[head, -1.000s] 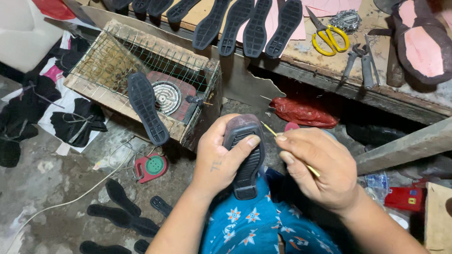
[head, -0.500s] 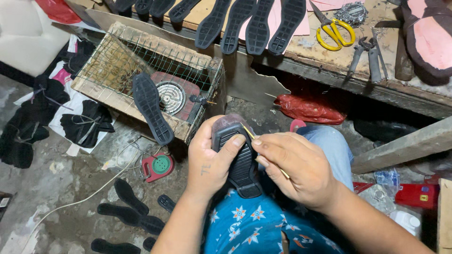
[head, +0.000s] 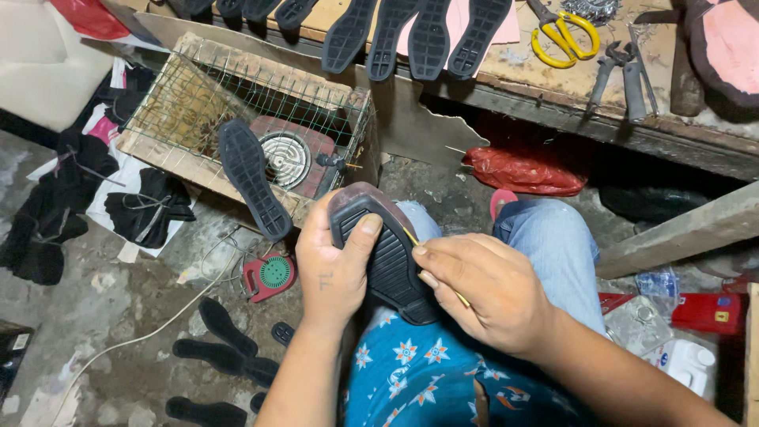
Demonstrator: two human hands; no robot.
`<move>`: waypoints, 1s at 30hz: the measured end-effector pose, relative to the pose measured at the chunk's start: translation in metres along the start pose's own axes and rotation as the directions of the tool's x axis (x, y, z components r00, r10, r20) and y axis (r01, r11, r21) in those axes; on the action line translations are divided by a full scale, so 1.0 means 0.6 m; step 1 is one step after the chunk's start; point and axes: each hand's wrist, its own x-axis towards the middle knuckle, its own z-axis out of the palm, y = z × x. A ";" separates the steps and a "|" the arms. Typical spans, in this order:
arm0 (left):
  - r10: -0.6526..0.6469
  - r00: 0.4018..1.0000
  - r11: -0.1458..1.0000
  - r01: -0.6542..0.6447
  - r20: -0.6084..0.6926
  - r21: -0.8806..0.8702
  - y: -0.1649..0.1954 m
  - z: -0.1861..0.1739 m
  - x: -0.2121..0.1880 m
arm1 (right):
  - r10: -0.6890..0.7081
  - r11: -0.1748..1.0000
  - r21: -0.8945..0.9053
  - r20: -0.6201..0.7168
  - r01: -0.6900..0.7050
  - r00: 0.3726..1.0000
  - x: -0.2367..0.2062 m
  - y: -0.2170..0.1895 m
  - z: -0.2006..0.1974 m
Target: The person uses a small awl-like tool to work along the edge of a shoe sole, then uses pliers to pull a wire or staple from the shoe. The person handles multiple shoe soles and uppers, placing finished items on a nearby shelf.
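Note:
My left hand (head: pixel 332 265) grips a shoe with its black ribbed sole (head: pixel 387 257) facing up, held over my lap. My right hand (head: pixel 486 289) pinches a thin yellow-handled tool (head: pixel 411 236) whose tip touches the right edge of the sole. Most of the tool is hidden under my fingers. Below are my blue jeans and flowered shirt.
A wire-mesh box (head: pixel 237 119) with a round electric heater coil (head: pixel 286 158) sits ahead left, a black sole (head: pixel 251 186) leaning on it. Several black soles (head: pixel 419 32) hang over the workbench edge beside yellow scissors (head: pixel 563 35) and pliers (head: pixel 621 75). More soles (head: pixel 217 336) lie on the floor.
The view has shifted slightly down and left. My right hand slid along the sole's right edge toward me with the tool; my left hand keeps its grip.

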 end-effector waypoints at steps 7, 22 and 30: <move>0.001 0.995 1.000 0.001 -0.097 0.022 -0.015 -0.008 0.004 | -0.002 1.000 0.010 0.037 0.002 0.999 -0.016 0.002 0.011; 0.028 0.985 0.999 -0.025 -0.173 0.022 -0.034 -0.031 0.006 | 0.015 0.999 0.030 0.028 -0.016 0.999 -0.034 0.006 0.041; 0.025 0.983 0.999 -0.029 -0.182 -0.017 -0.035 -0.038 0.011 | 0.038 0.997 0.067 0.078 -0.044 0.996 -0.042 0.006 0.047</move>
